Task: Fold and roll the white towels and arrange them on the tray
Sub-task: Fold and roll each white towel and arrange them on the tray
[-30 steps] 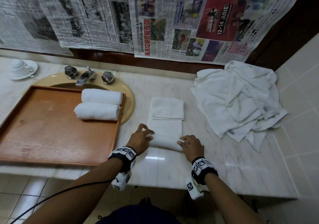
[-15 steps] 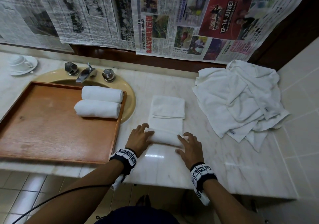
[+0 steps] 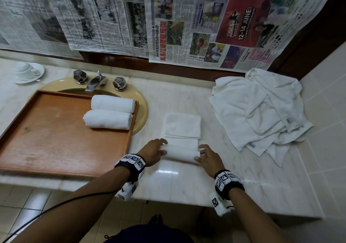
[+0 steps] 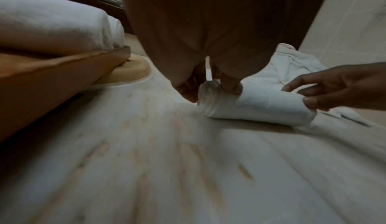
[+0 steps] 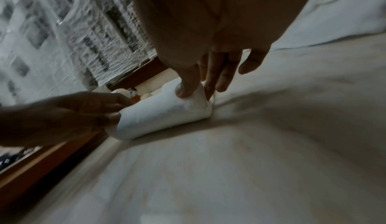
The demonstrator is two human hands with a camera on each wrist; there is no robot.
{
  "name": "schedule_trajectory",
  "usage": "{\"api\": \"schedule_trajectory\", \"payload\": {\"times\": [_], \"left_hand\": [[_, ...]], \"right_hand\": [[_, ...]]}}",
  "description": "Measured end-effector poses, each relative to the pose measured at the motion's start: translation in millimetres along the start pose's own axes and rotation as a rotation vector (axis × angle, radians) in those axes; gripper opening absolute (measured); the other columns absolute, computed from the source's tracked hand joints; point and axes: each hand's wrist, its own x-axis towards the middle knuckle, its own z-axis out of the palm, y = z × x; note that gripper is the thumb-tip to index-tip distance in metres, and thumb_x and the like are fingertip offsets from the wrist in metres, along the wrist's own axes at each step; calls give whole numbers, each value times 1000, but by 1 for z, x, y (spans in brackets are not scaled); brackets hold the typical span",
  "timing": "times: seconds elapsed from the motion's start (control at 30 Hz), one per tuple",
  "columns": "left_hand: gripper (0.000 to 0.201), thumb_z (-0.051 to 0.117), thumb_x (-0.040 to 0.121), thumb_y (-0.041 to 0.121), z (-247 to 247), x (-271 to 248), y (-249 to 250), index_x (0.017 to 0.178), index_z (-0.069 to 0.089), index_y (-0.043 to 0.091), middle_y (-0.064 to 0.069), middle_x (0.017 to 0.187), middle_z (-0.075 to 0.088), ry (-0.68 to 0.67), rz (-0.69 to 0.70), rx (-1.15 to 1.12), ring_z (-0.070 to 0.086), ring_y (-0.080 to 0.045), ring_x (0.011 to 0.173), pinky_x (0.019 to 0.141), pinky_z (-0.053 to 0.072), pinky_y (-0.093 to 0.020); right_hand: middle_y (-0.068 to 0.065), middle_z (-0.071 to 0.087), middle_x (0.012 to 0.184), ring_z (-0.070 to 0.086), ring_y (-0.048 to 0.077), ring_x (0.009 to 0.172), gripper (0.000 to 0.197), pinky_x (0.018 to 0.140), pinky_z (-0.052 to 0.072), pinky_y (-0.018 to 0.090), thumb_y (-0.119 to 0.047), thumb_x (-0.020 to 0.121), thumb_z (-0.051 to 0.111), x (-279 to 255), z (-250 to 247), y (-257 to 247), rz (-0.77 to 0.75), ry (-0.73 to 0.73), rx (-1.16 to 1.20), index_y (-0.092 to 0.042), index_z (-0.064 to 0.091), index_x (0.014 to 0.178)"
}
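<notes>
Since a second ago the roll has grown and moved farther up the folded white towel (image 3: 182,130), and both hands have followed it away from the counter's near edge. Now the rolled part (image 3: 180,152) lies across the near end of that towel on the marble counter (image 3: 187,183), with the flat, unrolled part stretching toward the wall.

The left hand (image 3: 152,152) pinches the roll's left end, thumb on the near side and fingers curled over the top, as the left wrist view shows. The right hand (image 3: 207,157) holds the right end the same way: its thumb presses the near face and its long fingers reach over the far side, the little finger lifted off.

To the left, a wooden tray (image 3: 37,149) sits partly over the beige sink (image 3: 143,110). Two rolled towels (image 3: 108,112) lie side by side and touching at the tray's far right corner. A loose pile of white towels (image 3: 262,110) lies on the counter to the right, near the tiled side wall. A white cup on a saucer (image 3: 28,71) stands at the far left, and newspaper sheets (image 3: 206,22) hang over the wall behind the faucet (image 3: 96,82).
</notes>
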Motion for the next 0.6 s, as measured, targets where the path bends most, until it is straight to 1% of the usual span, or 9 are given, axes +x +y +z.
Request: {"api": "schedule_trajectory", "payload": {"times": [0.07,0.13,0.23,0.3,0.37,0.43,0.47,0.53,0.6], "left_hand": [[41,63,94,25,-2,3,3,132,46,22,-7,119,58,23,-57,-91,55,-23,107,92,42,-31],[37,62,93,25,-1,6,4,126,45,26,-4,111,58,59,-70,-120,55,-22,101,87,41,-30],[25,61,93,29,2,7,4,116,50,30,0,106,59,93,-66,-85,55,-21,97,83,40,-32],[17,59,94,31,1,9,4,110,55,31,-1,104,61,78,-68,-59,56,-22,95,80,41,-33],[12,59,94,30,-4,14,4,105,60,32,-1,102,65,58,-94,-113,58,-21,93,79,44,-32],[10,62,93,29,-10,21,5,102,65,31,-3,99,68,52,-134,-177,60,-19,91,77,44,-29],[10,63,92,28,-12,25,6,101,68,29,-4,98,68,56,-149,-182,61,-19,91,74,43,-26],[10,65,92,28,-12,32,6,99,71,26,-6,98,69,80,-174,-177,63,-20,94,73,41,-24],[11,66,91,29,-10,39,7,98,73,25,-6,104,68,113,-195,-154,63,-22,99,77,42,-25]], "right_hand": [[-5,64,104,61,16,93,34,84,46,30,-32,88,69,2,-1,-4,58,9,53,-26,51,117],[-6,63,101,60,17,91,27,81,46,30,-33,90,67,5,0,-10,105,28,69,-29,51,111],[-5,63,101,58,17,88,20,74,42,27,-28,91,65,7,3,-18,116,96,104,-27,52,105],[-5,66,100,59,16,86,16,71,40,25,-26,90,67,7,3,-21,118,143,130,-27,54,100],[-5,67,97,62,16,87,14,70,41,24,-29,88,69,8,0,-22,127,160,153,-28,58,96],[-4,69,95,65,17,90,12,71,44,25,-33,88,69,9,-3,-20,94,178,137,-29,61,95],[-4,69,97,65,17,93,15,73,46,26,-37,87,69,9,-4,-20,66,183,102,-30,62,98],[-6,65,109,59,14,104,33,84,48,30,-44,84,71,8,-2,-19,21,156,-14,-29,63,112],[-11,58,122,51,13,113,51,93,44,31,-41,79,77,8,1,-17,-13,139,-121,-25,59,123]]}}
